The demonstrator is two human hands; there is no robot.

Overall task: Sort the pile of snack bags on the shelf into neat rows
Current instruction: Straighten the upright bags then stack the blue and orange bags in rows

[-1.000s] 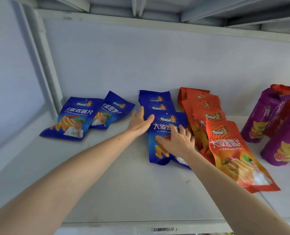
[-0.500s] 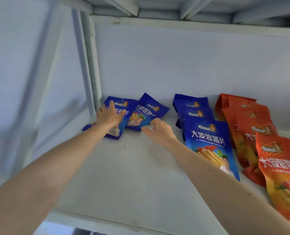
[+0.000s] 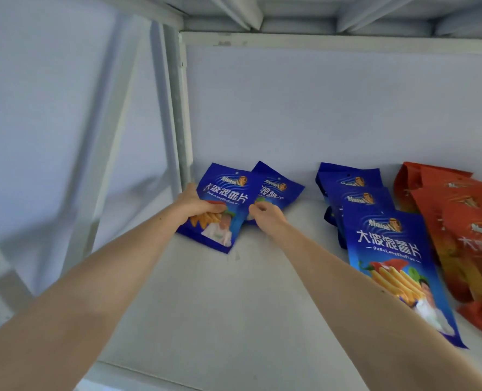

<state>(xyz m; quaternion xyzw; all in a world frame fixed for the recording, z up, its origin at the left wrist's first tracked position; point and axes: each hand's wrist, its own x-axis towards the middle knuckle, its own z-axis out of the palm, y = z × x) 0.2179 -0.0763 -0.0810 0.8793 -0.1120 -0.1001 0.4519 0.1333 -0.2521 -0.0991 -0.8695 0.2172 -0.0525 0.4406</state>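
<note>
You gripped the loose blue bag [image 3: 222, 210] in your left hand [image 3: 196, 203] and pinched its neighbour [image 3: 276, 191] with your right hand [image 3: 263, 217]; next probably meant carrying both to the blue row [image 3: 375, 221].

Single head-worn view, close, angled forward and down into the shelf [image 3: 200, 300] corner.

Two bare arms, no sleeves

From my feed, the bare left forearm [image 3: 98, 283] and bare right forearm [image 3: 347, 292] carry no watch, glove or ring; left hand [image 3: 194, 204] and right hand [image 3: 268, 218] are uncovered.
</note>
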